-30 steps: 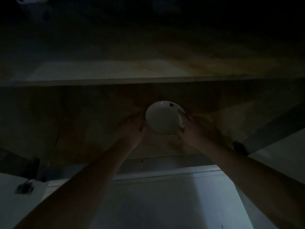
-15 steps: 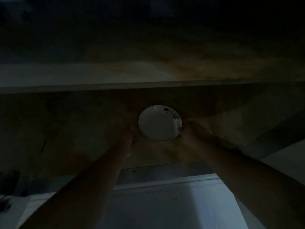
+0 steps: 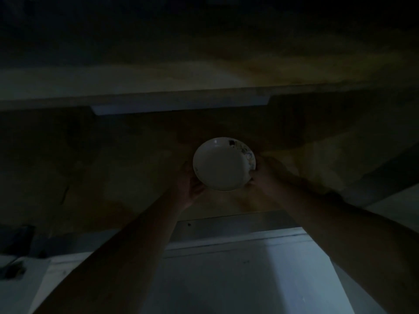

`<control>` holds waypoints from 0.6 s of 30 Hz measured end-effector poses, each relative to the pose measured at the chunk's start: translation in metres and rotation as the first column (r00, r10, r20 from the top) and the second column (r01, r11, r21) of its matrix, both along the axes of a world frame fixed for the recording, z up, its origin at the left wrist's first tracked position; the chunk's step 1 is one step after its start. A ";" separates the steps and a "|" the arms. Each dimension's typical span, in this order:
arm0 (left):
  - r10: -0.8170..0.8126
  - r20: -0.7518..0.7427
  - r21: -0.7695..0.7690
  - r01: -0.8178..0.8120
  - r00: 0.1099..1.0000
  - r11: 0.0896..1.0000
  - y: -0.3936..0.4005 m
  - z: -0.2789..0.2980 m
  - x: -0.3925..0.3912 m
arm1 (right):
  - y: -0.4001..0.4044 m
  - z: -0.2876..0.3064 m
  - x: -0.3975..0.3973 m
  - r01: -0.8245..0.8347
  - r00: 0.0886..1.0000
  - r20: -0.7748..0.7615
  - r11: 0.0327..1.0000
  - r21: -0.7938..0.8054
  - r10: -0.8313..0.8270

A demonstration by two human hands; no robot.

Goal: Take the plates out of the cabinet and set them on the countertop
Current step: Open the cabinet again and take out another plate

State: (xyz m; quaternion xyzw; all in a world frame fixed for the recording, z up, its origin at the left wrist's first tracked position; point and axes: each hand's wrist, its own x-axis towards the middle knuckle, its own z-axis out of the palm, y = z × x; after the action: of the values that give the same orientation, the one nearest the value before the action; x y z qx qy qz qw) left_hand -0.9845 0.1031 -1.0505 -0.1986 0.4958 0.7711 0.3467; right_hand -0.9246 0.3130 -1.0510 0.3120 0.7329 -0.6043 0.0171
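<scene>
Since before, plate (image 3: 223,164) now tilts its inside toward the camera.
Left hand (image 3: 189,189) and right hand (image 3: 264,175) grasp its edges at frame centre, in front of the dark cabinet (image 3: 113,155).

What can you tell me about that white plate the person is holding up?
The plate is round, white and glossy, like glazed ceramic, with a dark patterned patch along its upper right rim. It is a shallow dish, tilted so its hollow faces the camera. It looks empty. The left hand grips its lower left edge and the right hand its right edge, holding it in the air in front of dim brownish cabinet surfaces. The scene is too dark for finer detail.
</scene>
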 end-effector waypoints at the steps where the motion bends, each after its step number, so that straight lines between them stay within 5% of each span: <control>1: -0.011 -0.008 -0.006 0.011 1.000 1.000 -0.001 -0.001 0.001 | 0.000 -0.001 0.003 0.013 1.000 -0.022 1.000 -0.025 -0.014; 10: -0.044 -0.166 -0.230 0.005 0.985 0.973 -0.010 -0.013 0.016 | -0.036 0.012 0.017 0.044 0.997 -0.039 0.944 -0.328 -0.060; 18: -0.052 -0.273 -0.250 -0.018 0.961 0.968 -0.027 -0.016 0.035 | -0.055 0.010 0.041 0.005 0.998 -0.061 0.943 -0.334 -0.027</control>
State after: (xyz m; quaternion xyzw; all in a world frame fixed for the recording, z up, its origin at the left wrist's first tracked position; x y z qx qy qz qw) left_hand -0.9493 0.0756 -1.0667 -0.1264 0.6343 0.7196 0.2526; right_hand -0.8840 0.2580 -1.0413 0.2906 0.6178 -0.7295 0.0410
